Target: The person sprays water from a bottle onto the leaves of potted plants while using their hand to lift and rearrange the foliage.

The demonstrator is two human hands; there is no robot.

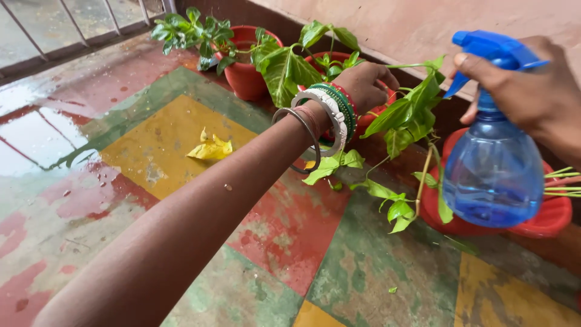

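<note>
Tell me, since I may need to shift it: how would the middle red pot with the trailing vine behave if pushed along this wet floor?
The middle red pot probably slides easily, since the painted floor looks wet. Its trailing vine seems floppy and would likely drag or snag. The left hand reaches into it.

The left arm stretches forward across the view from the lower left, bare and nearly straight, dotted with a few water drops. Several bangles ring its wrist. The left hand (363,85) is bent down at the wrist, back facing up, fingers curled under and hidden. The right hand (532,91) comes in from the right edge, held high, its fingers (478,66) wrapped closed in a grip, the forefinger hooked forward at the front.
</note>
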